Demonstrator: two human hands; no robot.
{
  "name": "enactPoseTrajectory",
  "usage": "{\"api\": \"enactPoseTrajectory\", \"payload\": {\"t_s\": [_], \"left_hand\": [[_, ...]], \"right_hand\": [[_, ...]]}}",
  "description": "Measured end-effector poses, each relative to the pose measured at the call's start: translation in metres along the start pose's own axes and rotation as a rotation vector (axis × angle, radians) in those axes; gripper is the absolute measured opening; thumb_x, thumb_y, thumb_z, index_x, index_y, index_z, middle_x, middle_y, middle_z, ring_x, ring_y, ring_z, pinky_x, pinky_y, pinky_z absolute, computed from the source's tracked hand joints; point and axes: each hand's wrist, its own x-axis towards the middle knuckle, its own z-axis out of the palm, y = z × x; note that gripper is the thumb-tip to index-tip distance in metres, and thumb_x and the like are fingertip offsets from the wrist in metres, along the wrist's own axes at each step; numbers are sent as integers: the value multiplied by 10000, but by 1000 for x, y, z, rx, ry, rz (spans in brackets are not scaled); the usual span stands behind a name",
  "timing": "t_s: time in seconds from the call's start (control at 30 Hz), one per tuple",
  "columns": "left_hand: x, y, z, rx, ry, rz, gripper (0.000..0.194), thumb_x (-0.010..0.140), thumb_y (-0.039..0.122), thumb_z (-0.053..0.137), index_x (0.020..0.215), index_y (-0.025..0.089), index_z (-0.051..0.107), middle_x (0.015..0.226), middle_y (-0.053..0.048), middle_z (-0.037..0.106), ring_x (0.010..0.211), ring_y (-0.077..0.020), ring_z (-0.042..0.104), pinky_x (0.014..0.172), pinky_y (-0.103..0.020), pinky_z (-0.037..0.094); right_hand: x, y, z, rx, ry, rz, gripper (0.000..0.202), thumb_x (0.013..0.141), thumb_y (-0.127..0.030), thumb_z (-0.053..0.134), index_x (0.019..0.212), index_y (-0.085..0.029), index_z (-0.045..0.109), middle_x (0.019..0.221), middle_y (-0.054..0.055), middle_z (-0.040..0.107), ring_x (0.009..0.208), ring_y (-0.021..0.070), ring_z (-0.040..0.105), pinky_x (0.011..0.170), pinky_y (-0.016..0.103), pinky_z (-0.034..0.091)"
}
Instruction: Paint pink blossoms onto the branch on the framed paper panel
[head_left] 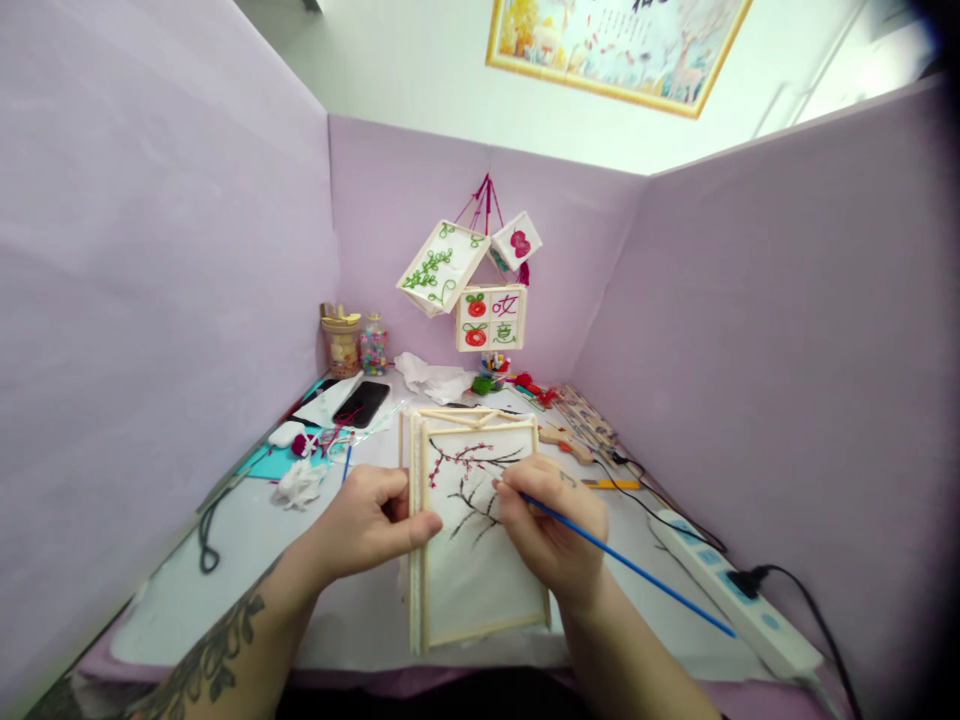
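A wooden-framed lantern with white panels stands upright before me, its front panel painted with dark branches and small pink blossoms. My left hand grips its left edge, thumb on the front and fingers round the side. In my right hand is a thin blue paintbrush, pinched near its front end, with the handle slanting down to the right. The brush tip is hidden by my fingers, close to the panel. I cannot tell whether it touches the paper.
A black phone, crumpled tissue and turquoise sheet lie left. Jars stand at the back left corner. A power strip with cables runs along the right. Decorated lanterns hang on the back partition.
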Motion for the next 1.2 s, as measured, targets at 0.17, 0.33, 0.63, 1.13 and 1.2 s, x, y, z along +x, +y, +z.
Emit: {"api": "enactPoseTrajectory", "payload": {"t_s": [0.17,0.33,0.63,1.13,1.2], "left_hand": [[1,0,0,10,-5,-4,404,773,352,642,500,183,397,463,79,356,420,-49,324,403,-157,238],[1,-1,1,13,1,-3,398,770,353,641,502,183,401,466,79,358,421,-50,325,406,-159,240],[0,-1,1,11,-5,-19,404,768,366,646,503,186,400,466,80,359,425,-53,323,408,-164,245],[0,1,0,26,-14,-51,400,764,385,629,504,192,395,465,72,367,428,-59,332,415,-173,250],[0,1,0,21,-17,-56,401,764,390,627,506,193,391,467,72,364,429,-59,329,415,-174,250]], "right_hand": [[-1,1,0,13,10,2,237,831,-3,618,943,-212,633,745,9,614,661,140,586,623,284,495],[-2,3,0,34,11,-1,255,836,2,613,968,-214,638,759,11,617,673,140,588,626,286,497],[0,1,0,9,6,-9,241,836,-4,615,956,-210,642,755,11,629,672,137,597,631,279,502],[-2,2,0,32,26,12,250,835,-3,615,966,-214,647,767,13,640,678,143,609,634,288,508],[-2,3,1,35,23,7,253,832,0,618,965,-213,646,767,12,637,682,142,608,635,284,508]]}}
